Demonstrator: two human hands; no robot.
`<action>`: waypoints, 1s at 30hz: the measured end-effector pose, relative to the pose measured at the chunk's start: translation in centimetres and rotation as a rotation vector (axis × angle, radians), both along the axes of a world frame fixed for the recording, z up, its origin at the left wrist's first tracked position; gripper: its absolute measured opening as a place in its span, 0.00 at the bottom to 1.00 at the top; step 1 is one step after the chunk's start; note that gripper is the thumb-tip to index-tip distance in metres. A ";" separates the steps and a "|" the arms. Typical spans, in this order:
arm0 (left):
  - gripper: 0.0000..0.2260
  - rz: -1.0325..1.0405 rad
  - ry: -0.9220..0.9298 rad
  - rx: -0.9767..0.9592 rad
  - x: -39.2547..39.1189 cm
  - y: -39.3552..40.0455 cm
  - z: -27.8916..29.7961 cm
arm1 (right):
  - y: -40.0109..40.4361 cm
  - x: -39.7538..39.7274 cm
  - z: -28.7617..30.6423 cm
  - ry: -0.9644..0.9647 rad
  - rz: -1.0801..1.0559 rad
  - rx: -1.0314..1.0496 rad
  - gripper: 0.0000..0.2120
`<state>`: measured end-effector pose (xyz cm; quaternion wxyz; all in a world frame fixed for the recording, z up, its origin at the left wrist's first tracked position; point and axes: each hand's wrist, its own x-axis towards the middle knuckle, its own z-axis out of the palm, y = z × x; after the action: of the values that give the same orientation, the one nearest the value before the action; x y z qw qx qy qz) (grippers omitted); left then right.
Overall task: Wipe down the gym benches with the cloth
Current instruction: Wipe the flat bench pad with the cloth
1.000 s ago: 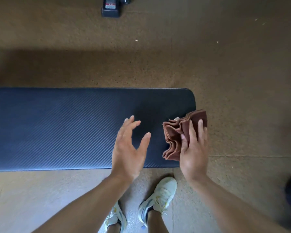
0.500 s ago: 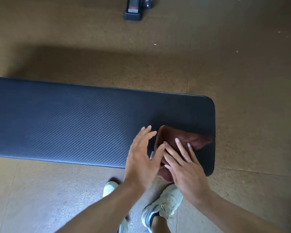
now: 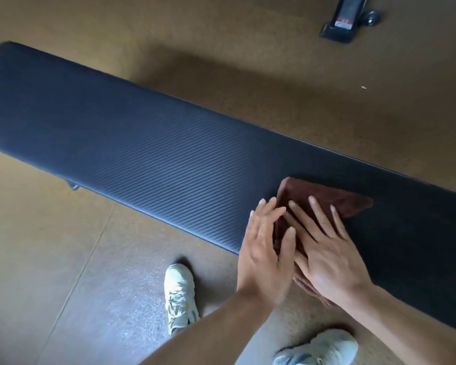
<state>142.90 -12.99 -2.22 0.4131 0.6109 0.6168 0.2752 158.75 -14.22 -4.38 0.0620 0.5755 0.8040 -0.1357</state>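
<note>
A long dark padded gym bench (image 3: 148, 154) with a ribbed surface runs slantwise from upper left to lower right. A folded brown cloth (image 3: 337, 200) lies on the bench near its front edge, with part of it hanging over that edge. My right hand (image 3: 324, 248) presses flat on the cloth with straight, spread fingers. My left hand (image 3: 265, 248) is beside it on the left, fingers straight, its fingertips at the cloth's left edge. Most of the cloth is hidden under my hands.
Brown speckled floor (image 3: 274, 83) surrounds the bench. A black equipment foot with a small wheel (image 3: 346, 18) stands at the top right. My two pale sneakers (image 3: 179, 296) are on the floor right in front of the bench.
The cloth went from the bench's right end, held up in my right hand, to lying flat under it. My left hand came up against its left edge. The view swung so the bench slants.
</note>
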 end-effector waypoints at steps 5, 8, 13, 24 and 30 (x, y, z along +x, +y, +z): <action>0.19 0.044 -0.050 0.056 -7.8 2.9 -0.2 | 10.5 -9.3 -0.8 -0.015 -0.185 0.050 0.30; 0.21 0.105 -0.050 0.055 -13.5 5.1 -0.1 | 15.0 -14.7 -1.0 -0.002 -0.284 0.100 0.29; 0.21 0.274 -0.060 0.043 -22.3 8.1 -0.7 | 21.6 -23.4 -0.9 0.036 -0.296 0.132 0.30; 0.21 0.433 0.091 0.121 -32.4 8.4 0.3 | 22.3 -41.2 -0.9 0.127 0.335 0.002 0.29; 0.24 0.324 0.065 0.079 -29.4 10.1 2.0 | 24.0 -36.5 -0.2 0.141 0.201 -0.018 0.28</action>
<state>113.54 -2.91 -0.17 0.3188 0.5277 0.7089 0.3425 122.23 9.83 -4.56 0.0236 0.4805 0.8588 -0.1761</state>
